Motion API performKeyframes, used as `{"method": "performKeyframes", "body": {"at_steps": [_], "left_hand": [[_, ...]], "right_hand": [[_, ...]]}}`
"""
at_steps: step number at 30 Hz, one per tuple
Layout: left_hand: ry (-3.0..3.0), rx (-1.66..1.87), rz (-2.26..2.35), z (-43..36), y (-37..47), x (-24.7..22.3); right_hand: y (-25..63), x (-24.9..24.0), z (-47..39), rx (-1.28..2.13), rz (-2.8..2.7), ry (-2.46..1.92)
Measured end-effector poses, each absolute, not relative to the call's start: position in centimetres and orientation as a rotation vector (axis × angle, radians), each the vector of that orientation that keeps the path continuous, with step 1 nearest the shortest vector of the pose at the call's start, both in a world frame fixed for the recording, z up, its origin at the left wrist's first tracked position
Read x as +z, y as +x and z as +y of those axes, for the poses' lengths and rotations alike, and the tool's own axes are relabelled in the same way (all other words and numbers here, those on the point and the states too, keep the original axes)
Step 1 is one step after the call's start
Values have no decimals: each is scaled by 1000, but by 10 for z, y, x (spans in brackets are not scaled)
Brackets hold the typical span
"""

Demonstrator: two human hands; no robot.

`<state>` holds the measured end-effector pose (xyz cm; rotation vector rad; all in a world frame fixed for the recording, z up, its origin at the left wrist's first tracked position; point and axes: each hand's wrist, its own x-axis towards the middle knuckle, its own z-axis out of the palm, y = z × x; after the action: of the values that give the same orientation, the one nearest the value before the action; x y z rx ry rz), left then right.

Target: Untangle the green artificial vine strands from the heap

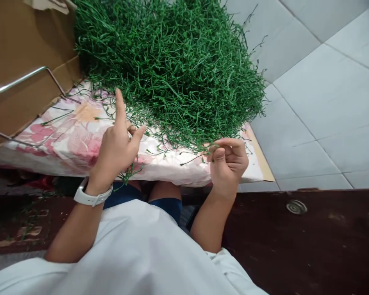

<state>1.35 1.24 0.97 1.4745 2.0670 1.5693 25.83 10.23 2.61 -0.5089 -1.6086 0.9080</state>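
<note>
A big heap of thin green stems, some with small tips like buds, lies tangled before me on a floral cloth. My left hand is at the heap's near left edge, index finger stretched out and thumb apart. Its other fingers are curled, mostly hidden, around a small bunch of green stems that hangs out below the palm. At the near right edge of the pile, my right hand pinches a thin green stem between thumb and fingers.
To the left stands a brown cardboard box, with a bent metal wire frame against it. White tiles cover the right side. A dark wooden surface with a round metal fitting lies at the lower right.
</note>
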Motion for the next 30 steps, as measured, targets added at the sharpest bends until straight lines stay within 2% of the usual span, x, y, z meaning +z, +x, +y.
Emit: {"method": "performKeyframes", "body": {"at_steps": [3,11,18,22,25,27,30], "left_hand": [[1669,1557,2013,4,19,20],[1871,1351,1264,-2,46,26],[2155,1305,1552,0,59,16],[2278,1399,1716,-1,61,16],[2134,1599,1942,-8,34,16],[1799,1752,2073,-15,10,16],[1418,1766,1650,-24,-6,18]], "right_hand": [[247,25,97,935,-1668,-539],[229,19,80,1024,-1781,-478],[241,21,92,538,-1978,-418],[253,23,96,350,-1983,-469],[278,33,97,162,-1713,-616],[297,42,99,75,-1491,-711],[312,49,112,149,-1464,-860]]}}
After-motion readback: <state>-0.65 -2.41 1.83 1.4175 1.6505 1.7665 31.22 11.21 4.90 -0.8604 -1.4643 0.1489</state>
